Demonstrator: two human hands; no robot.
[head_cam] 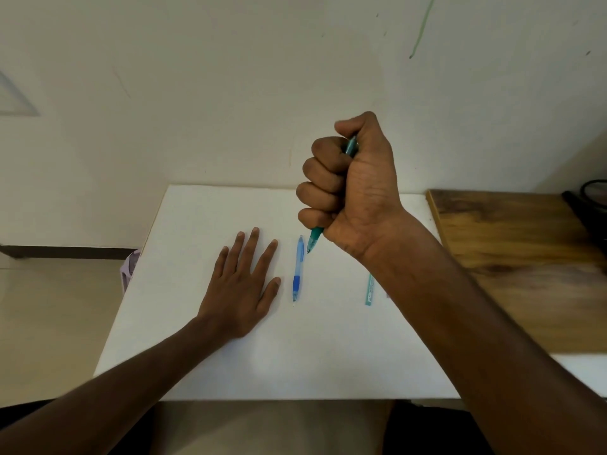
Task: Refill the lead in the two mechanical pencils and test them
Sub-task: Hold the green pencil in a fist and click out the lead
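My right hand [354, 188] is raised above the white table [203, 362], closed in a fist around a teal mechanical pencil [314, 239]. The pencil's tip points down and its top end sticks out under my thumb. A blue mechanical pencil [298, 269] lies on the table just left of that tip, its point toward me. My left hand [243, 287] rests flat on the table, fingers spread, a little left of the blue pencil and not touching it. A thin light-teal lead case [370, 290] lies on the table, partly hidden by my right forearm.
A wooden board [512, 257] lies over the table's right side. A dark object [588, 198] sits at its far right corner. The wall stands right behind the table. A lilac stool [129, 270] stands on the floor by the table's left edge.
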